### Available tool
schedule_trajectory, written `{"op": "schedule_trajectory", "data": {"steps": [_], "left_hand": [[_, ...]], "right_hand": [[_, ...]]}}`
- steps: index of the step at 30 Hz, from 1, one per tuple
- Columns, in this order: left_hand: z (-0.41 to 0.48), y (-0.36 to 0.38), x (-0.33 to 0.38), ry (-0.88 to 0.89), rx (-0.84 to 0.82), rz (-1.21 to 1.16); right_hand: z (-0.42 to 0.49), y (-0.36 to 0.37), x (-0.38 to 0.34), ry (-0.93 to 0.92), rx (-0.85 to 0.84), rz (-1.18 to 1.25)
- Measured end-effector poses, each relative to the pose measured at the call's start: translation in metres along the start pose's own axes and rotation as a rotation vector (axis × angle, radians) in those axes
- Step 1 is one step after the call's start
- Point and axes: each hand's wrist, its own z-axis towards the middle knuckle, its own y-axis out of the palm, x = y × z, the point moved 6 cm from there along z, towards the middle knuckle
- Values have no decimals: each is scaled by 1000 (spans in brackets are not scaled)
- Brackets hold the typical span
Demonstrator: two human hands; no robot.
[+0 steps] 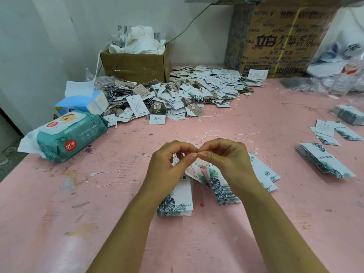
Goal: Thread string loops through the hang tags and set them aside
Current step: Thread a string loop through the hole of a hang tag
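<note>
– Between the fingertips, just above the fanned hang tags (182,196), what is being held?
– A string loop (195,154), I think. The left hand (167,166) and right hand (226,160) each pinch it, thumb against forefinger, tips meeting. It's so thin that only a fine pinch would hold it.
– Is it through a tag yet?
– Can't tell; the hole is hidden under the fingers.
– Why are the tags spread right under the hands?
– So the next one is within easy reach, I'd say. Loose strings (226,133) lie just beyond the hands for the same reason.
– And the big heap (177,95) farther beyond?
– Strung ones set aside, I judge, well clear of the working spot on the worktop (78,223).
</note>
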Motion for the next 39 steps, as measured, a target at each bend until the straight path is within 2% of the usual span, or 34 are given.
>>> {"op": "schedule_trajectory", "data": {"steps": [5,8,10,13,16,20,25,30,33,39], "left_hand": [[-1,5,2,55,-6,31],[-1,1,1,52,44,6],[0,-2,1,35,79,-48],[0,-2,2,21,96,-156],[0,-2,-1,-20,106,-269],[0,-5,-7,-75,148,-400],[1,-8,-17,-165,230,-545],[1,-9,-23,-201,253,-367],[1,-3,-24,-213,166,-247],[-2,7,-15,-168,7,-180]], "right_hand": [[1,-3,3,-6,55,-28],[1,3,0,-56,3,-48],[1,5,0,-82,-81,-223],[-1,6,12,-43,-240,-669],[-3,6,25,68,-324,-851],[-1,-2,25,111,-216,-800],[4,-8,10,-12,-82,-565],[4,-11,7,-35,-17,-300],[4,-13,4,-67,25,-217],[3,-13,1,-121,57,-154]]}}
